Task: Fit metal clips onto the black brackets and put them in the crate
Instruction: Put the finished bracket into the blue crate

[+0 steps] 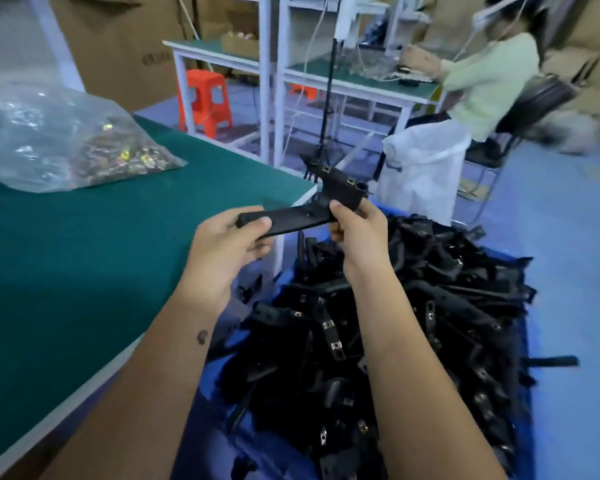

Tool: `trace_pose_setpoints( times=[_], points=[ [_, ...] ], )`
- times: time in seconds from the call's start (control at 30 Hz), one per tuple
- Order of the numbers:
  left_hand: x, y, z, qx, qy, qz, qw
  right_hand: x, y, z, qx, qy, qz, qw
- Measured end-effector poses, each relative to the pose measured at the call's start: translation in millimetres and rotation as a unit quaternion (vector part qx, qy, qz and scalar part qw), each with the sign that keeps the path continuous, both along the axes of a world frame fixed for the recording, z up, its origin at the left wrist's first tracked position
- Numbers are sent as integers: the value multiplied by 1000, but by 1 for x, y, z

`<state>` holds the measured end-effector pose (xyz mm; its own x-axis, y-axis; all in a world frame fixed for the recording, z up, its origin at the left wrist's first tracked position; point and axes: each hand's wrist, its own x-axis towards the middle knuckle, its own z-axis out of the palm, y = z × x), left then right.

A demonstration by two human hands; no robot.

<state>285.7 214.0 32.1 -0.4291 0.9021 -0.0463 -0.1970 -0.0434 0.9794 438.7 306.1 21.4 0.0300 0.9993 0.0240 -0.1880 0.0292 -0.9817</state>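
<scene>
I hold one black bracket in the air above the table's corner, with both hands on it. My left hand grips its long flat end, thumb on top. My right hand pinches the bracket near its bend, below the wider head. Two small metal clips sit on that head. Below my arms, the blue crate is heaped with several black brackets, many carrying metal clips. A clear plastic bag of loose metal clips lies on the green table at the left.
A white sack stands beyond the crate. Another person in a light green top sits at a workbench at the back right. An orange stool and cardboard boxes are behind the table. The floor is blue.
</scene>
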Motion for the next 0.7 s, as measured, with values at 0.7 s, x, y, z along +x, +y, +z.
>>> trace_pose_setpoints(
  times=[0.7],
  points=[
    [80, 25, -62, -152, 299, -350, 874, 166, 34, -47, -85, -292, -160, 939]
  ],
)
